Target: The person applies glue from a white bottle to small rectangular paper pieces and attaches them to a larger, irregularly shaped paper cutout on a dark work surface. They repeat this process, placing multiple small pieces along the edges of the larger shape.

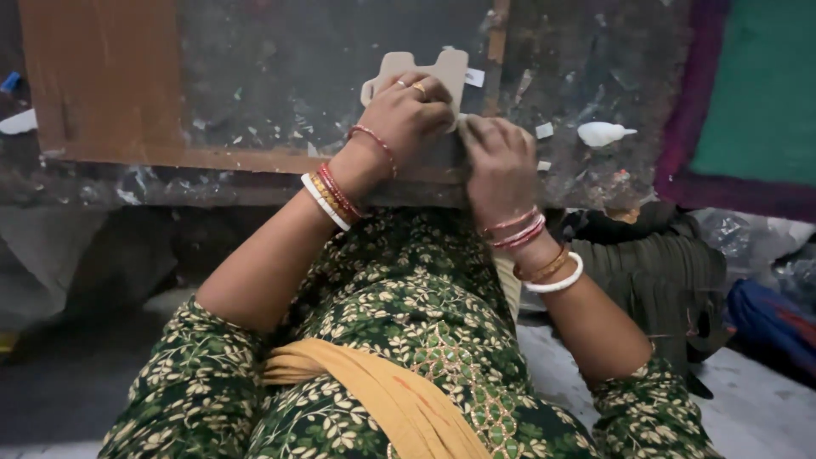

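Green leaf-print dress [408,340] nearest us | our left hand [406,115] grips notched tan cardboard cutout [416,72] | right hand [500,161] presses flat on scarred worktop [280,76] | cutout could slip, we judge

left hand [408,115]: fingers pressed down on a tan cardboard cutout [425,72] on the bench [280,76]
right hand [500,161]: flat just beside it, touching the cutout's near right edge
far right: small white bottle [602,133], green mat [756,93]

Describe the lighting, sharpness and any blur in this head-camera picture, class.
Head view: dim, soft light, no glare; the left hand and right hand on the tan cardboard piece look slightly smeared; the work board is murky; corners fall dark and soft.
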